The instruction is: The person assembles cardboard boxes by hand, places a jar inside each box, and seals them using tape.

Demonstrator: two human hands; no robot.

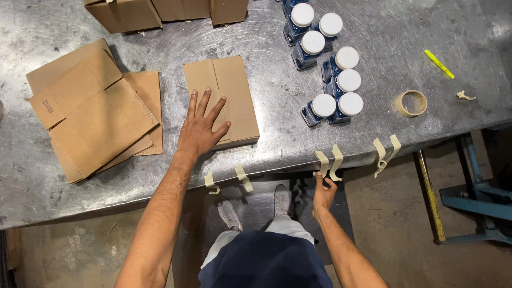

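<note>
My left hand [201, 124] lies flat, fingers spread, on the near left part of a small folded cardboard box [230, 90] on the metal table [277, 133]. My right hand [323, 193] is below the table's front edge, fingers pinching the lower end of a beige tape strip [322, 161] that hangs from the edge beside a second strip [336, 160]. More tape strips hang from the edge: two [241, 176] near my left wrist and two [385, 152] further right.
A stack of flattened cardboard boxes [93, 112] lies at the left. Assembled boxes [160, 12] stand at the far edge. Several blue bottles with white caps [332, 64] stand right of centre. A tape roll [412, 103] and a yellow marker [439, 64] lie at the right.
</note>
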